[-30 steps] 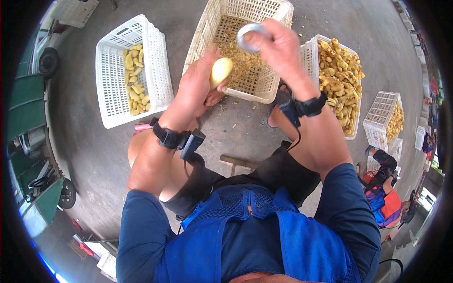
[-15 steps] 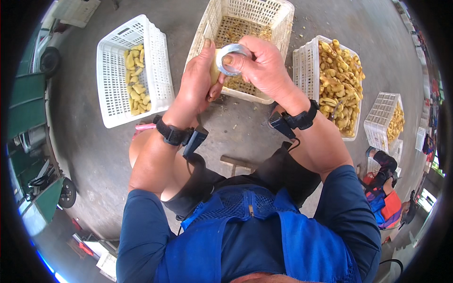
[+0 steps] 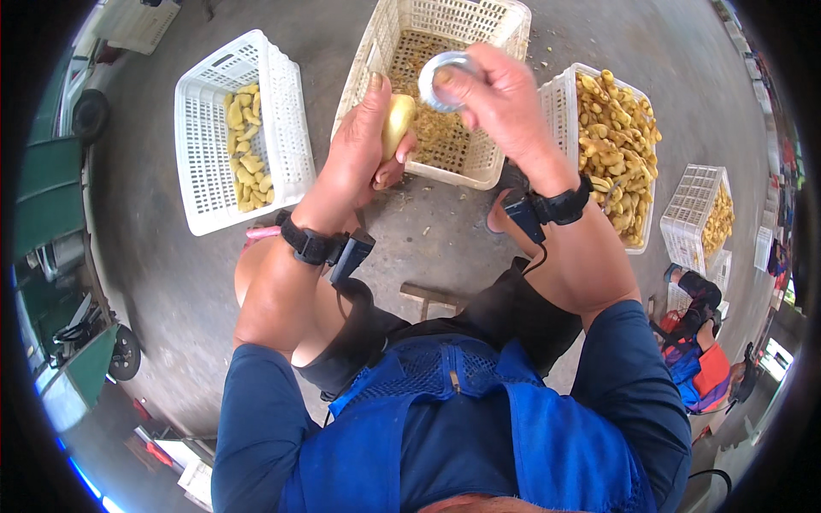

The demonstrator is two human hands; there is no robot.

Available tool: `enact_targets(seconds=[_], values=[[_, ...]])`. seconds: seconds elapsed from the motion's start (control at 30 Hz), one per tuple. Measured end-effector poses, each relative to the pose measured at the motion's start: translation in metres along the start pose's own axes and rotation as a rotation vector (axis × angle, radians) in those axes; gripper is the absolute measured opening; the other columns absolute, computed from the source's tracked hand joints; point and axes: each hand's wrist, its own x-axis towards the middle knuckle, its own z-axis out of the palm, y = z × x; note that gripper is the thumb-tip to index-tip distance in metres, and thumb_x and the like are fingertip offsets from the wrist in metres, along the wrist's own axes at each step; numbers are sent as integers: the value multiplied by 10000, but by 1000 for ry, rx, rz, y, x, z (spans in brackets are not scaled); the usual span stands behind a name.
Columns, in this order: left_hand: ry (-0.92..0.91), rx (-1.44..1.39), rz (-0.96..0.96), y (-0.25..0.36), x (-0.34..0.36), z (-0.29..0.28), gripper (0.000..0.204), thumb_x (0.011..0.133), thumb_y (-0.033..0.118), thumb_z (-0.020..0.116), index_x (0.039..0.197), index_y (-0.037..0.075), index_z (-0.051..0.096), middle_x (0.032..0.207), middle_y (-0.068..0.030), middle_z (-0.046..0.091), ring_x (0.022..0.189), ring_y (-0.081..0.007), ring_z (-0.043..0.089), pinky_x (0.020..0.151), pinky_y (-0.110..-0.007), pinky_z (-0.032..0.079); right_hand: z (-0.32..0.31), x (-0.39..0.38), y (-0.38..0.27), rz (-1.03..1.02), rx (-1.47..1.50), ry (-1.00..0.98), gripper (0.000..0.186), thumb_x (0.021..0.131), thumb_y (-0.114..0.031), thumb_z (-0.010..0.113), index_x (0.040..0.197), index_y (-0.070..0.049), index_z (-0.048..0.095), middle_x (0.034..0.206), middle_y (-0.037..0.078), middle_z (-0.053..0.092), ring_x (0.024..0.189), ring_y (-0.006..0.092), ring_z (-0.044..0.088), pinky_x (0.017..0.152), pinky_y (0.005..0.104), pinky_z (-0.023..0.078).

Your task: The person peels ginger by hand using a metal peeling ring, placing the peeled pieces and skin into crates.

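Note:
In my left hand [image 3: 355, 141] is a pale yellow, smooth piece of ginger [image 3: 397, 122], with the thumb pointing up beside it and the fingers curled under. My right hand [image 3: 511, 107] pinches a shiny metal ring [image 3: 426, 83] between thumb and fingers, slightly blurred. A gap separates the ring from the ginger. Both hands are above the middle white crate [image 3: 473, 175], whose bottom is strewn with brownish-yellow scraps.
At left, a white crate [image 3: 289, 128] holds pale ginger pieces. A right-hand crate [image 3: 556, 115] is heaped with browner ginger [image 3: 616, 154]; a smaller crate [image 3: 682, 221] stands beyond. Another person [image 3: 697, 359] sits at far right. Between my feet lies a low wooden piece [image 3: 428, 295].
My right hand has lifted the metal ring away from the ginger, up and to the right. The left hand stays nearly in place, and more of the ginger shows.

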Motion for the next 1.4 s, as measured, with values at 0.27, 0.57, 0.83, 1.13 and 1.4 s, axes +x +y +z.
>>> enact_targets(seconds=[0.27,0.57,0.83,1.13,1.4], values=[[2,144,59,1,-2,4,665,1087,694,380,971,74,589,633,-3,511,399,-65,350,370,-232,280,5,0,4,37,-62,-140,164,968,-222,797,952,-67,744,737,-12,658,690,75,615,590,275,486],[-31,-10,16,3,2,0,658,1099,674,367,940,79,598,658,-19,532,393,-77,364,362,-230,292,-6,2,4,15,-17,51,224,1015,-241,758,911,-59,681,706,-38,603,534,25,513,462,204,416],[28,-14,-3,-1,4,4,647,1071,687,454,975,71,626,649,-24,549,386,-84,388,352,-245,288,11,-4,7,-54,-171,-129,279,966,-270,809,904,-22,697,715,-13,614,654,67,555,564,270,447],[35,48,-15,0,1,6,675,1081,684,424,981,52,639,617,-7,524,381,-80,372,345,-242,281,7,1,10,42,12,-160,288,985,-302,792,951,-26,716,754,-6,674,603,46,567,512,237,441],[-58,1,-59,3,-3,-3,736,1082,700,389,962,29,670,631,-19,565,382,-87,389,360,-250,303,-25,13,10,-12,22,77,234,1007,-278,772,924,-76,687,754,-21,644,541,27,523,456,190,418]])
